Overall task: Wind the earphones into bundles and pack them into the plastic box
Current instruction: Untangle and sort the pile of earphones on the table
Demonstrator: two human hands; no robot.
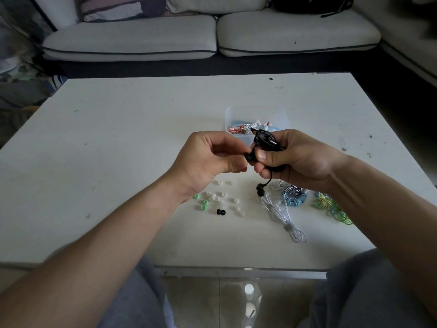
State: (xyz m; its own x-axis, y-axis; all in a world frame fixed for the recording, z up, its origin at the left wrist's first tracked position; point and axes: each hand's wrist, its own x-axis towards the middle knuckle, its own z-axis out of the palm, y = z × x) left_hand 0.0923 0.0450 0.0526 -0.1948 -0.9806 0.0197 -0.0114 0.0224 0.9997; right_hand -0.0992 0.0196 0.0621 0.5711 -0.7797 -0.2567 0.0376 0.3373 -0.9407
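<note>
A white rectangular table top (118,138), scuffed and flecked with dark specks, carries everything. Taking 12 o'clock as its far edge, a translucent plastic box (233,114) stands at about 1 o'clock from the middle. At 6 o'clock lies a scatter of small white silicone ear tips (218,197), with pale green ear tips (203,205) on its 9 o'clock side and 1 black ear tip (221,212) at its 6 o'clock edge. Around 4 o'clock lie a loose white earphone cable (281,214), a coiled light-blue earphone bundle (295,201) touching a black-and-white striped earphone cable (294,190), and, toward 3 o'clock of these, tangled green-and-yellow earphone cables (331,207).
</note>
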